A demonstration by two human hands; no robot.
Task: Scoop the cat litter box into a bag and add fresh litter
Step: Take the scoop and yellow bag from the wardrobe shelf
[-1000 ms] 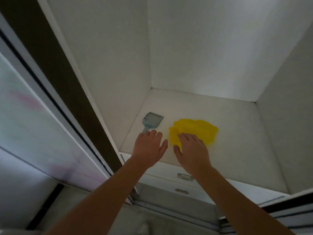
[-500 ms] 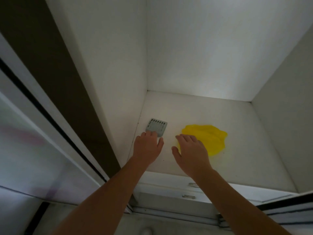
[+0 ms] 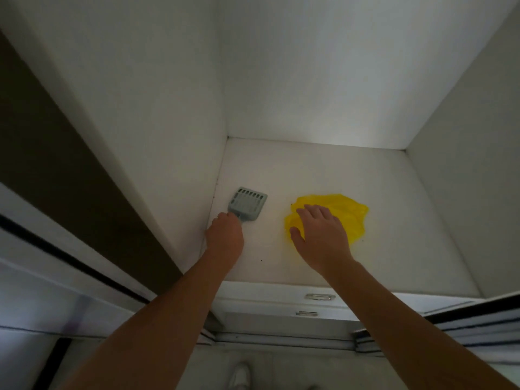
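Observation:
A grey-blue slotted litter scoop (image 3: 248,204) lies on the white cupboard shelf (image 3: 309,170), near the left wall. My left hand (image 3: 225,237) is curled round its handle, which the hand hides. To the right lies a crumpled yellow plastic bag (image 3: 351,218). My right hand (image 3: 320,235) rests on the bag's near left part with fingers spread flat. No litter box is in view.
The shelf sits inside a white alcove with walls on the left (image 3: 157,136), back and right. Below the shelf front are two drawers with metal handles (image 3: 320,296). A sliding door and its dark track (image 3: 70,257) run along the left.
My left hand has moved forward and closed round the scoop's handle. My right hand has slid further onto the yellow bag.

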